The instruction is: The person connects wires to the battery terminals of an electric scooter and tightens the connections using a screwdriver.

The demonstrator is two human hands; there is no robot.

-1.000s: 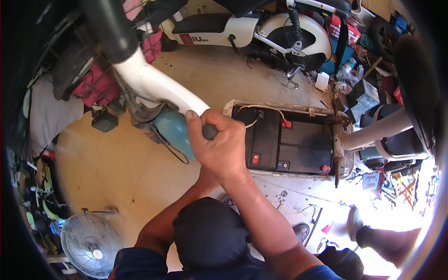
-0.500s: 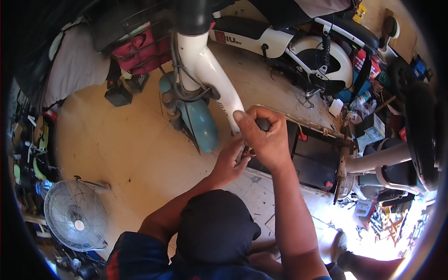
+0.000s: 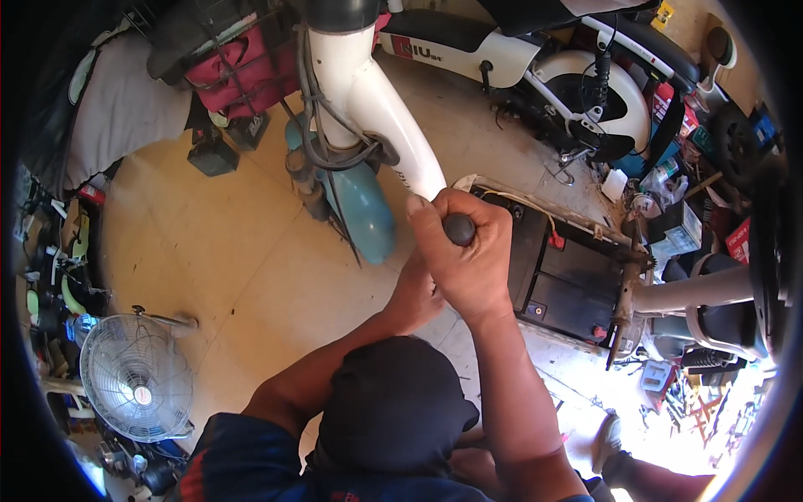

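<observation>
My right hand (image 3: 473, 255) is closed around a screwdriver-like tool with a round black handle end (image 3: 459, 229); its shaft is hidden below my fist. Close under it is my left hand (image 3: 411, 293), its fingers curled and mostly covered by the right hand, so what they hold cannot be made out. Both hands are at the lower end of a white scooter's curved frame tube (image 3: 389, 109), where it meets an open floor compartment. Dark battery-like blocks (image 3: 573, 280) lie in that compartment, with a red terminal cover (image 3: 555, 240) and a thin yellowish wire near the top.
Ahead is the scooter's teal front mudguard (image 3: 361, 209), with black cables looped around the tube. A second white scooter (image 3: 502, 63) stands at the far right. A floor fan (image 3: 136, 381) is at left, two black blocks (image 3: 212, 157) lie far left, and boxes and clutter line the right.
The view has shifted a little, showing more of the compartment. My right hand has turned and now covers the left fingers and the yellow and red bits seen between the hands before.
</observation>
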